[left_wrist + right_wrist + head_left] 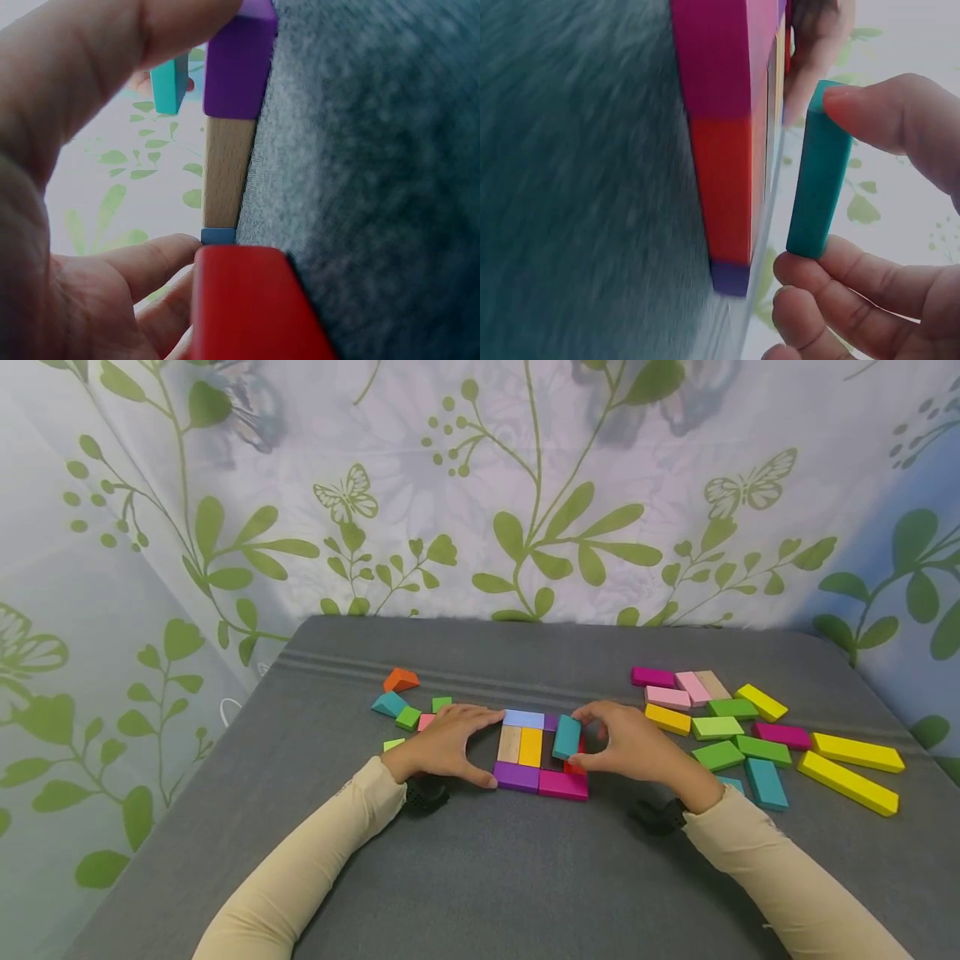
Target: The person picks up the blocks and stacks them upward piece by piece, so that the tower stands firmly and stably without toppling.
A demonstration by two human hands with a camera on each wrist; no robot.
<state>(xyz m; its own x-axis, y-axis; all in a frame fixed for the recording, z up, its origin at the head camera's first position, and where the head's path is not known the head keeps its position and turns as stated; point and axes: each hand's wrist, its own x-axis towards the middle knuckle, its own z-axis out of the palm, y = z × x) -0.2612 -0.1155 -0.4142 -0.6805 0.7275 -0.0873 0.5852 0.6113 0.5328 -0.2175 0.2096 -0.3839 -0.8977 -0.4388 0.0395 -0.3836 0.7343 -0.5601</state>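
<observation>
My right hand (pixel 637 742) pinches a teal block (pixel 566 737) by its two ends, thumb at the near end and fingers at the far end. In the right wrist view the teal block (pixel 819 180) is raised above the flat block layout. A purple block (pixel 516 777) and a magenta block (pixel 562 786) form its near side, a light blue block (pixel 523 718) lies at the far side, and a red block (pixel 576 767) at the right. Between them lie a wooden block (pixel 508 745) and a yellow-orange block (pixel 530 747). My left hand (pixel 450 742) spans the left side, thumb at the purple block, forefinger at the light blue one.
Right of the layout lie several loose blocks, among them long yellow blocks (pixel 847 783), green blocks (pixel 717 756) and a magenta block (pixel 653 677). Behind my left hand are an orange block (pixel 401 679) and a teal triangular block (pixel 389 703). A patterned curtain (pixel 420 485) hangs behind the grey table (pixel 480 877).
</observation>
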